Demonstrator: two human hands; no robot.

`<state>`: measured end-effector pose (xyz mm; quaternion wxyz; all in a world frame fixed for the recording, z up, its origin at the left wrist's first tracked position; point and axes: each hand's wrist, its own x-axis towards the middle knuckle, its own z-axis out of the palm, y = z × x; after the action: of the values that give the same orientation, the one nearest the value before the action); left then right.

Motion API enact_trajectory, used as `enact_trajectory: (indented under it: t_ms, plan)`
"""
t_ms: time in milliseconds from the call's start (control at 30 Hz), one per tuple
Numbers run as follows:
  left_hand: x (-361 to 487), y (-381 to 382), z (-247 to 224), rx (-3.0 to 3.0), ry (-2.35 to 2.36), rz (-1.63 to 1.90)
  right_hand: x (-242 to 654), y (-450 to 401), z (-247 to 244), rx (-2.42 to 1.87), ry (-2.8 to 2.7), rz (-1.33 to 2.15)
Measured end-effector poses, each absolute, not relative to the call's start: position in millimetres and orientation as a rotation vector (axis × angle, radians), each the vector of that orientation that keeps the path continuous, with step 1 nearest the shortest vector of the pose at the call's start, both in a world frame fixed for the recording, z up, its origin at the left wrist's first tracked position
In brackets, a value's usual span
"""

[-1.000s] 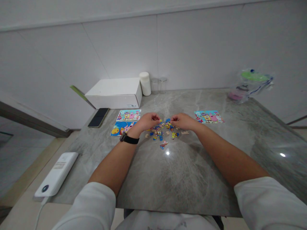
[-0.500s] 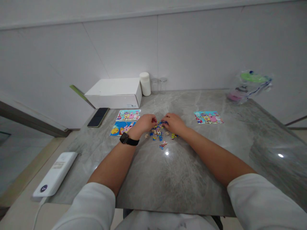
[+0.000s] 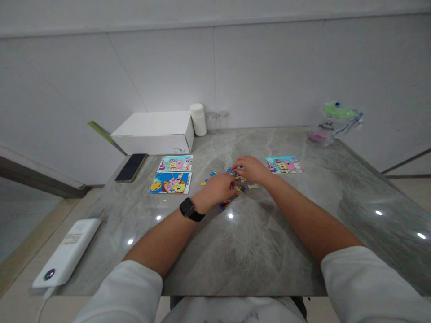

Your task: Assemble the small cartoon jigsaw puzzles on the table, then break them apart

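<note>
Small jigsaw puzzle pieces point(image 3: 241, 179) lie in a loose pile on the grey table, partly covered by my hands. My left hand point(image 3: 219, 188), with a black watch at the wrist, reaches over the near side of the pile, its fingers pinched together; whatever is between the fingertips is hidden. At the far side, my right hand point(image 3: 251, 168) bends its thumb and fingers together on a blue puzzle piece point(image 3: 230, 171). One plain brown piece point(image 3: 253, 186) lies right of the pile. A red and blue joined piece point(image 3: 224, 204) shows under my left hand.
Two cartoon picture cards, an upper one point(image 3: 175, 163) and a lower one point(image 3: 170, 183), lie left; another card point(image 3: 284, 164) lies right. Behind stand a white box point(image 3: 151, 134), a white bottle point(image 3: 198, 120) and two glasses. A phone point(image 3: 131, 168), power bank point(image 3: 67, 253) and plastic bag point(image 3: 333, 125) sit outward.
My left hand has moved right and nearer to me, now over the near side of the pile. My right hand stays at the far side. The camera view has shifted slightly.
</note>
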<state>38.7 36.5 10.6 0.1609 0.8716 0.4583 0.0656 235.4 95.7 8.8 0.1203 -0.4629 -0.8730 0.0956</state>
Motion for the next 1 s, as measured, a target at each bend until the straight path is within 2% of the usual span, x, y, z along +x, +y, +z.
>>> enact_trajectory:
  t_ms: [233,467,667,800,1000]
  plan:
    - [53,24,5,2.489,1.353,0.149,273,68,16,-1.359,-2.719,0.421]
    - [47,33,5,2.465,1.4,0.118,298,40,8,-1.624,-2.724,0.261]
    - [64,37,12,2.53,1.367,0.237,300,42,-1,-1.579,-2.662,0.459]
    - [84,38,6,2.577,1.188,0.245,297,41,-5,-1.584,-2.53,0.594]
    - [82,50,13,2.512,1.189,0.214,300,43,-11,-1.417,-2.282,0.772]
